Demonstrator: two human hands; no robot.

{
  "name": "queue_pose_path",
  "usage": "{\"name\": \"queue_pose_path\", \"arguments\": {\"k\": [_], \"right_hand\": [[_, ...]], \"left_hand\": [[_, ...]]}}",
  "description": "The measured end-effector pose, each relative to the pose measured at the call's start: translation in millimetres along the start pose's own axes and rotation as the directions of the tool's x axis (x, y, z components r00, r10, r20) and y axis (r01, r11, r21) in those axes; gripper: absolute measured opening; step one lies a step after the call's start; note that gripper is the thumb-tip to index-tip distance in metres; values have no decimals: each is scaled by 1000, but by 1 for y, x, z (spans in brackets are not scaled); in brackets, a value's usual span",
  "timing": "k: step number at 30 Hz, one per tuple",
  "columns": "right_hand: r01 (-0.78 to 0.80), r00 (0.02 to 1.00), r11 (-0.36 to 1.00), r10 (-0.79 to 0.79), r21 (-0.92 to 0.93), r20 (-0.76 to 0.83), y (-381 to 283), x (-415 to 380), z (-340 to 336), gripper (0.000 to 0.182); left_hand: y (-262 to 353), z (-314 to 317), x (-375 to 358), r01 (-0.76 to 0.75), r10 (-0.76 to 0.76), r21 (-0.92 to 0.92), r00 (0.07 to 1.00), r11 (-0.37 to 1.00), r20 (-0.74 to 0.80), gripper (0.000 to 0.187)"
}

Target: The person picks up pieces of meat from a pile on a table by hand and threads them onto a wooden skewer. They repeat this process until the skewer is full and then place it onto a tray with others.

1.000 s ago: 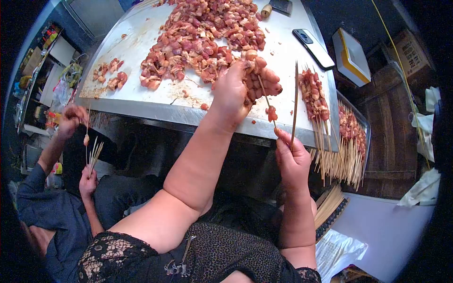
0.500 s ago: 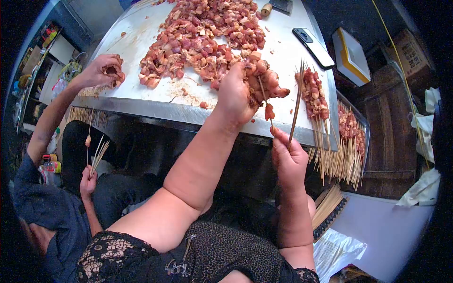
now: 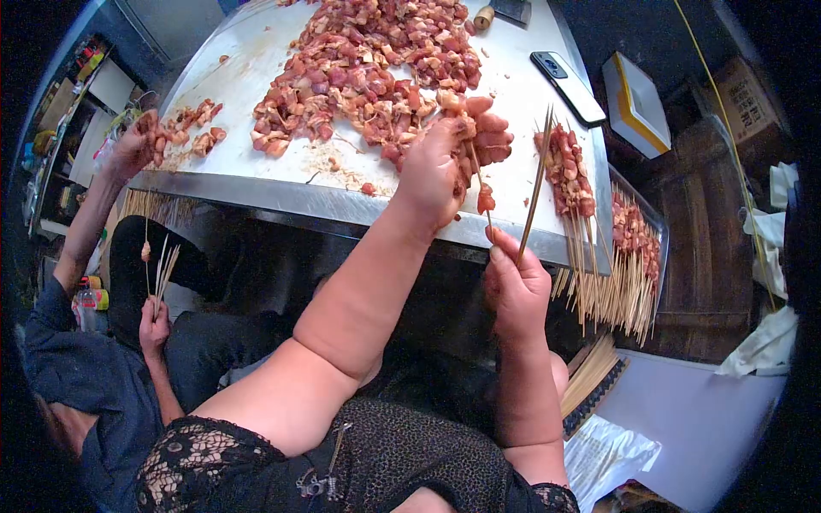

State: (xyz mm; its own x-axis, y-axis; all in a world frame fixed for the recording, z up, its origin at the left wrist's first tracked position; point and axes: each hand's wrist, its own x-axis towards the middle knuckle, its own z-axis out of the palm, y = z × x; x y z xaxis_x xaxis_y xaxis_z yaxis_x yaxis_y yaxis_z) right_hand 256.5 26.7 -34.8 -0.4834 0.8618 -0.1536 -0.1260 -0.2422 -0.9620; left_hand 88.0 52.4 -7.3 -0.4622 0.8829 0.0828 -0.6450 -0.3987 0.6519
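Observation:
My right hand [image 3: 520, 286] is closed on bamboo skewers. One of them, a skewer [image 3: 491, 218], carries a small piece of raw meat [image 3: 486, 198] partway up and runs toward my left hand. A couple of bare skewers [image 3: 536, 192] stick up from the same fist. My left hand [image 3: 445, 162] is over the table's front edge, its wet, reddened fingers curled around raw meat at the skewer's upper end. The meat in that palm is mostly hidden. Behind it lies a large heap of cut raw meat [image 3: 342, 77].
Finished meat skewers [image 3: 571, 175] lie at the metal table's [image 3: 282, 192] right edge, with more in a tray [image 3: 637, 231] beside it. A phone [image 3: 567, 85] rests nearby. At left, a co-worker's hand [image 3: 137, 147] is by small meat pieces; their other hand [image 3: 155, 325] holds skewers.
My left fingers have shifted slightly around the meat, and my right hand has moved a little left and down with the skewers. The co-worker's upper hand has moved left and down.

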Motion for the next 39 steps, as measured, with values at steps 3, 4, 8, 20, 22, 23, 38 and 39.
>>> {"name": "queue_pose_path", "arguments": {"k": [3,4,8,20,22,23,38,39], "right_hand": [[-4,1000,1000,4,-11,15,2,0,-2,25],[-5,1000,1000,5,-11,16,1,-1,-2,25],[-2,1000,999,3,-39,26,2,-2,-4,25],[150,988,972,-152,-182,-1,12,-2,-5,23],[167,984,964,-175,-206,-19,12,-1,-5,22],[158,986,960,-167,-231,-23,11,-1,-7,22],[235,968,896,-251,-376,8,5,-1,-11,23],[210,974,908,-227,-362,-5,4,-1,-11,22]], "left_hand": [[4,-3,1,-6,11,-115,999,993,40,38],[4,-6,3,4,5,-142,998,990,61,40],[8,-9,2,-40,50,-164,997,986,57,34],[11,-5,3,-109,90,-237,992,965,-89,24],[10,-8,4,-110,98,-233,993,966,-62,24],[10,-8,4,-111,106,-229,994,967,-33,24],[14,-6,1,-36,59,-239,994,970,91,25],[13,-7,1,-36,60,-239,994,970,91,25]]}}
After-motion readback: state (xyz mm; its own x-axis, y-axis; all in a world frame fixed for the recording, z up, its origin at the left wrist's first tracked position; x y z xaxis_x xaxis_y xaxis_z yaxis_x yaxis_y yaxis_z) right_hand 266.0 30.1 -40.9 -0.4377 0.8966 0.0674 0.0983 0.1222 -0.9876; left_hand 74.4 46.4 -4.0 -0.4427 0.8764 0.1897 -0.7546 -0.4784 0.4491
